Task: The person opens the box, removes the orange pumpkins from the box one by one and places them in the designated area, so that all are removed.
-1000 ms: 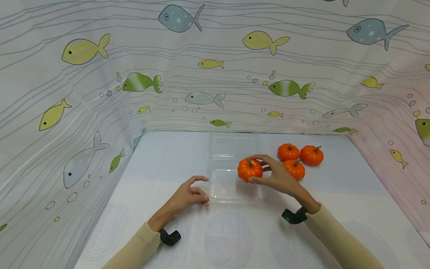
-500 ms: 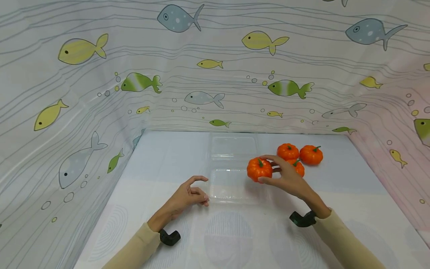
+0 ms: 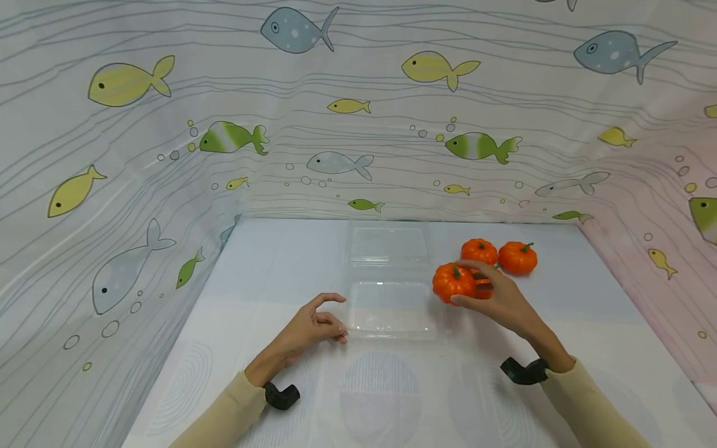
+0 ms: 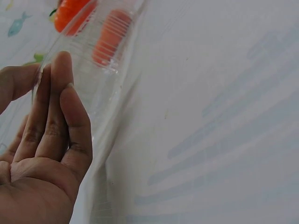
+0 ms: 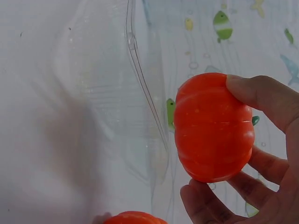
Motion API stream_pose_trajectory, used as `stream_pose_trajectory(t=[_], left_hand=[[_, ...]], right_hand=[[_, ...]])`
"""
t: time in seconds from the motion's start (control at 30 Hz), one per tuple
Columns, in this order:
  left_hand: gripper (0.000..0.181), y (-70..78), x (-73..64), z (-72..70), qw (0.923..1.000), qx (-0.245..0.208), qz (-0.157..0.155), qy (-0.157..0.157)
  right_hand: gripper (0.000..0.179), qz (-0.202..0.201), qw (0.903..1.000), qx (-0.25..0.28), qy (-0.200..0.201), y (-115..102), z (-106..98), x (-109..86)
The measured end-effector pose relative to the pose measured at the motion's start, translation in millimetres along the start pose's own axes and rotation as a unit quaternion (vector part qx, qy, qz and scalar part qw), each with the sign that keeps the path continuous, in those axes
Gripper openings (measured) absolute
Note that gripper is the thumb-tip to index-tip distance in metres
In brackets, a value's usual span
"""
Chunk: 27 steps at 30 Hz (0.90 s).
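Note:
An orange toy pumpkin (image 3: 452, 283) with a green stem is gripped by my right hand (image 3: 501, 302) between thumb and fingers. In the right wrist view the pumpkin (image 5: 215, 128) appears raised off the table. A clear plastic clamshell container (image 3: 392, 308) lies with its lid spread behind it. My left hand (image 3: 315, 325) is at the container's left side, fingers loosely bent; in the left wrist view the fingertips (image 4: 62, 63) are at the clear rim, and firm contact is hard to tell. Another pumpkin (image 3: 483, 287) is partly hidden behind the right hand.
Two more pumpkins, a rear one (image 3: 478, 251) and a right one (image 3: 518, 257), sit on the table to the container's right. A fish-print cloth (image 3: 358, 137) screens the back and sides of the white table (image 3: 269, 261).
My right hand has carried the pumpkin rightward, from over the container toward the other pumpkins. The left hand and the container have stayed in place.

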<state>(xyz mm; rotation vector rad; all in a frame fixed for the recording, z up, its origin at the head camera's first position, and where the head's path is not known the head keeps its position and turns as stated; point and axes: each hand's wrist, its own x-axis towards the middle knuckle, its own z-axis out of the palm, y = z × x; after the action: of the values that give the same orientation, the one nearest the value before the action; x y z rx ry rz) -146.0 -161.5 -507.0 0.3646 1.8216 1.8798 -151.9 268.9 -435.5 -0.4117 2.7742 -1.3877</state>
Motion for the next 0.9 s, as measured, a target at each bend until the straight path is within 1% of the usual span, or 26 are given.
stream_pose_trajectory(t=[0.23, 0.4, 0.63, 0.9], left_hand=[[0.067, -0.1, 0.2, 0.0, 1.0, 0.006, 0.008, -0.002], [0.067, -0.1, -0.8, 0.6, 0.9999, 0.01, 0.01, -0.004], [0.067, 0.2, -2.3, 1.7, 0.9999, 0.014, 0.002, 0.004], [0.066, 1.6, -1.3, 1.8, 0.9999, 0.006, 0.008, -0.003]], right_hand=[[0.074, 0.026, 0.9996, -0.007, 0.012, 3, -12, -8.5], [0.072, 0.049, 0.9986, -0.007, 0.019, 6, -21, -14.8], [0.07, 0.068, 0.9971, -0.01, 0.032, 10, -35, -22.5], [0.077, 0.099, 0.9941, -0.012, 0.041, 23, -43, -31.8]])
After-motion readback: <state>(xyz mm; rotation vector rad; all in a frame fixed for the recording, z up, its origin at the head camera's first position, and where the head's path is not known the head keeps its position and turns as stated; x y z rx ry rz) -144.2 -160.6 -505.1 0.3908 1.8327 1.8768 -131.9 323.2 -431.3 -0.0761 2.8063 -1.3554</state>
